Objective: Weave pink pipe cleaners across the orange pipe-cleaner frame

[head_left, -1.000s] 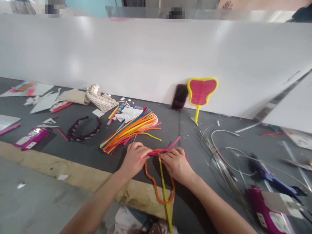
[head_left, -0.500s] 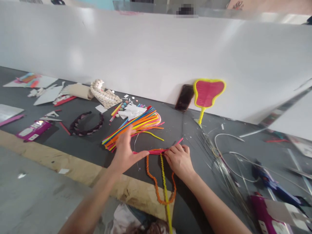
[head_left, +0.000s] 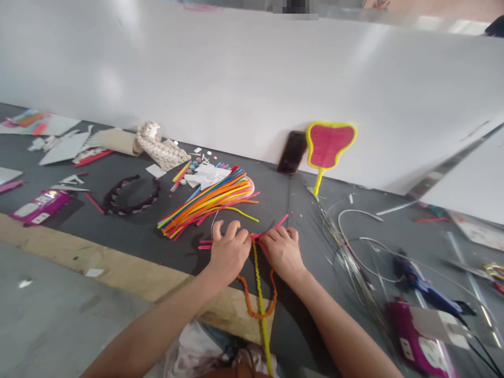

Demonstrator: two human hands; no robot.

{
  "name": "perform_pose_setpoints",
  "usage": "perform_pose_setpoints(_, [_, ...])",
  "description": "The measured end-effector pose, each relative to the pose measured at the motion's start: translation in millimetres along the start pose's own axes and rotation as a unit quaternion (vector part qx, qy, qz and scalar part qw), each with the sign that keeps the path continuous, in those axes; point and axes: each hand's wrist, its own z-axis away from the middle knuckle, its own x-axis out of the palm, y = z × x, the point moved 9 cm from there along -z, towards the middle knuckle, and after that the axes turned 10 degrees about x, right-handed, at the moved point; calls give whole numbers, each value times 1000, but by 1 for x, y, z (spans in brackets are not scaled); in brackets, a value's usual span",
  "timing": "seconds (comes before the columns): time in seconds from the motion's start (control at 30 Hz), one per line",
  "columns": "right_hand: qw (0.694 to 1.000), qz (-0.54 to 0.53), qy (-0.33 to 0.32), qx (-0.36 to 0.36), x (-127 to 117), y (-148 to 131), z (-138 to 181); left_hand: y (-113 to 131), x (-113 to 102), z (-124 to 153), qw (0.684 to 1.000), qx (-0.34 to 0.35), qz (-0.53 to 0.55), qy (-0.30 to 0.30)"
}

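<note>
Working through the head camera, I have the pink stems (head_left: 205,245) laid crosswise over the worktop (head_left: 301,207), at the top of a yellow stem (head_left: 258,281). My right hand (head_left: 282,253) has its fingers closed on their right part, probably to pin them against that crossing. My left hand (head_left: 230,254) covers their left part; two fingers are raised and bent, perhaps for clearance, and its thumb is hidden, so I cannot tell how firmly it grips. Below, an orange loop (head_left: 252,314) hangs between the wrists, the yellow stem crossing its bottom and running towards the lap, which likely steadies it. The loose bundle (head_left: 208,202) lies just beyond the left hand, handy for reaching. Behind, a phone (head_left: 292,152) leans on the white panel (head_left: 220,84), seemingly for support, beside a pink paddle (head_left: 329,144).
</note>
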Motion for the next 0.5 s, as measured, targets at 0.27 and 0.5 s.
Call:
perform_pose_setpoints(0.27, [997, 37, -59, -17, 8, -5, -11, 0, 3, -3, 999, 36, 34, -20])
perform_pose_setpoints(0.5, [996, 43, -72, -12, 9, -6, -14, -2, 5, 1, 999, 29, -27, -20])
